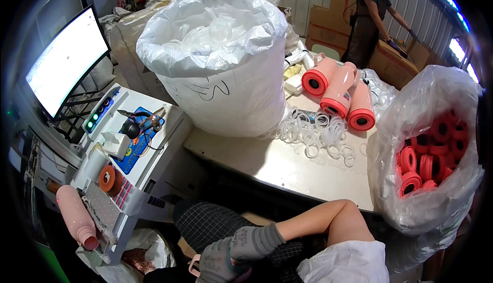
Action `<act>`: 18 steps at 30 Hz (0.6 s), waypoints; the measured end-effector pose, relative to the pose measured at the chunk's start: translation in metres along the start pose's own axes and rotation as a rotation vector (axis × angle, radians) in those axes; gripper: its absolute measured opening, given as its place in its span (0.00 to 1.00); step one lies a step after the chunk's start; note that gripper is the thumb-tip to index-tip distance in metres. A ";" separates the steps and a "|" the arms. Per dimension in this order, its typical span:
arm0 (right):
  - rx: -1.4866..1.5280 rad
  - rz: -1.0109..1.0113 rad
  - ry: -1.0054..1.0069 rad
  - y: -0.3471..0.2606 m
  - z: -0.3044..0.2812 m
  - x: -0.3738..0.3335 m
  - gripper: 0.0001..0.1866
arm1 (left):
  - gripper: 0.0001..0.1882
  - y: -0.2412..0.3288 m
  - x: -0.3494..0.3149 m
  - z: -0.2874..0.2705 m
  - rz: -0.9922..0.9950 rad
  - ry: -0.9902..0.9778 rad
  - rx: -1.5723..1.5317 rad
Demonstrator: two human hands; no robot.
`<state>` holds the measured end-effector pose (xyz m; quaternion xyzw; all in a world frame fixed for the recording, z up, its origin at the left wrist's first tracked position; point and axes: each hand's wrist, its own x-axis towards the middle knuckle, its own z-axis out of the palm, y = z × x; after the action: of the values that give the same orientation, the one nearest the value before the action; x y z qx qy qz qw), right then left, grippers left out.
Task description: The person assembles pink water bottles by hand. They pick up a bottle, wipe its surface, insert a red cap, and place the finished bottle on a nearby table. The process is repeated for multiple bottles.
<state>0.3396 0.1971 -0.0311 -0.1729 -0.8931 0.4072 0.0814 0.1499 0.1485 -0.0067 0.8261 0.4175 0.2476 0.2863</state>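
At the bottom middle, my two hands in grey knit gloves come together over my lap. My left hand (218, 263) is closed on a pink piece with a loop-shaped handle (194, 265); most of that piece is hidden by the glove. My right hand (250, 243) reaches across from the right and overlaps the left; its fingers are hidden. On the table beyond lie several pink bottle bodies (336, 95) with red ends. Clear rings (328, 134) are heaped in front of them. Left of my hands, a pink bottle (77, 216) lies at the edge of a machine.
A tall white sack (221, 93) of clear rings stands on the table (246, 154). A clear bag (426, 201) of red caps is at the right. The machine (169, 129) carries pliers (151, 121) and orange tape (109, 179). Behind, a person handles a carton (393, 64).
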 end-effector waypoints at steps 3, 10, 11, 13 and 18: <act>0.023 -0.013 0.025 0.006 0.006 -0.001 0.17 | 0.22 -0.002 0.000 0.002 0.016 -0.028 -0.023; -0.148 -0.065 0.003 0.021 0.018 -0.006 0.09 | 0.24 0.001 0.000 0.002 0.013 -0.042 -0.027; -0.164 -0.098 0.041 0.024 0.020 -0.009 0.08 | 0.25 0.001 0.001 0.002 0.011 -0.045 -0.024; -0.204 -0.092 0.039 0.023 0.021 -0.007 0.08 | 0.25 0.002 0.002 0.002 0.015 -0.047 -0.020; -0.388 -0.194 0.170 0.052 0.060 -0.009 0.07 | 0.27 0.000 0.000 0.002 0.028 -0.048 -0.034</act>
<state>0.3429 0.1831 -0.1098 -0.1325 -0.9570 0.2023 0.1602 0.1505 0.1478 -0.0082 0.8326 0.3947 0.2388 0.3064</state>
